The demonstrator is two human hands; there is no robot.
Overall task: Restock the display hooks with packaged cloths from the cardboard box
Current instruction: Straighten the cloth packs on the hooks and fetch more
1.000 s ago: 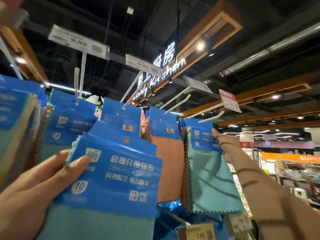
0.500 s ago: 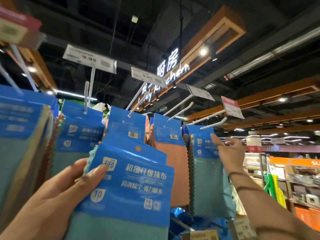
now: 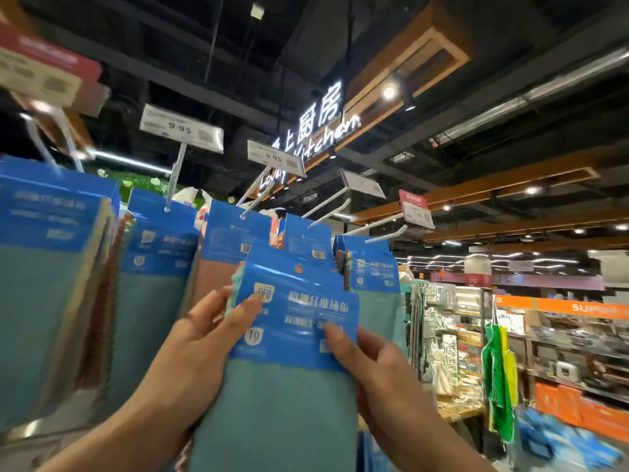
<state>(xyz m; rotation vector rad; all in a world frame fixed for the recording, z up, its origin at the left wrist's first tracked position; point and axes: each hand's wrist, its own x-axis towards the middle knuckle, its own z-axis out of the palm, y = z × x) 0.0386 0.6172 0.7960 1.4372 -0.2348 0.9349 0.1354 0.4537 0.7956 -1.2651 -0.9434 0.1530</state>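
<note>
I hold up a stack of packaged cloths [image 3: 292,335], teal cloth under blue header cards with a round hang hole at the top. My left hand [image 3: 200,338] grips its left edge, thumb on the front card. My right hand [image 3: 371,366] pinches the right side, thumb on the card. Just above, white display hooks [image 3: 326,212] stick out with price tags, most of them carrying hung packs of teal and orange cloths [image 3: 235,240]. The rightmost hook [image 3: 388,235] has its tip bare above a hung teal pack [image 3: 374,270]. The cardboard box is out of view.
More packs hang thickly at the left [image 3: 51,267]. A pink price tag [image 3: 415,209] sits above the right hook. Store shelving with goods [image 3: 544,342] and green items [image 3: 500,379] fill the right side. A lit kitchen sign [image 3: 316,120] hangs overhead.
My right hand left the hung teal pack at the right hook and came down to take the right side of the held stack. The stack shifted right and up toward the hooks.
</note>
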